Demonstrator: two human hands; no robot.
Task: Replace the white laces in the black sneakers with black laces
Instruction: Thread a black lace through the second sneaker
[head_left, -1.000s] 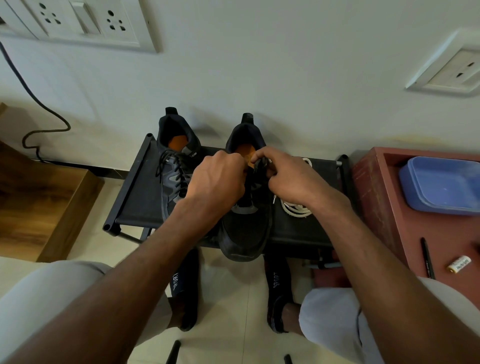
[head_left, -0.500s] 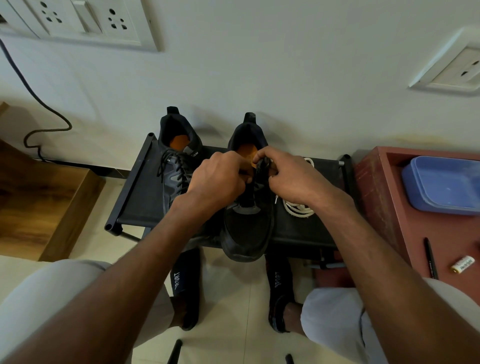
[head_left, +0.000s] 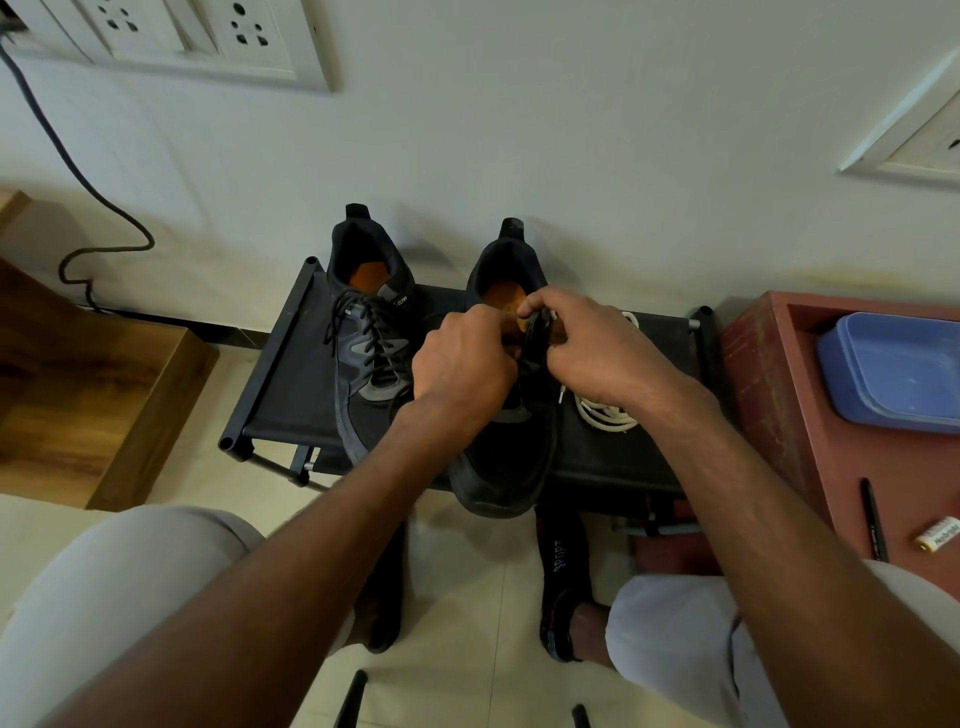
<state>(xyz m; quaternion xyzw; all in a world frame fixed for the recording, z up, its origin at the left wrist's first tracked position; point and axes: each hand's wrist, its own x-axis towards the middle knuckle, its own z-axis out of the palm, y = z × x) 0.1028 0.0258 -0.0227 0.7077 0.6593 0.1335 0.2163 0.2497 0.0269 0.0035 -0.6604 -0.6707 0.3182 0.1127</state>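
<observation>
Sock (head_left: 563, 566) lettering: "SPORT".

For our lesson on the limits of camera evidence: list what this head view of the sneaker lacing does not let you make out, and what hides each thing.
- Eyelets and lacing of the right sneaker: covered by the left hand and right hand.
- Each hand's grip on the black lace: fingertips curl out of sight.
- White laces: partly behind the right wrist.
- Battery label: too small.
- Blue tray: cut by the right edge.

Your black rack (head_left: 280, 384) carries two sneakers, left (head_left: 366, 338) and right (head_left: 506, 457), plus coiled white laces (head_left: 605, 415).
</observation>
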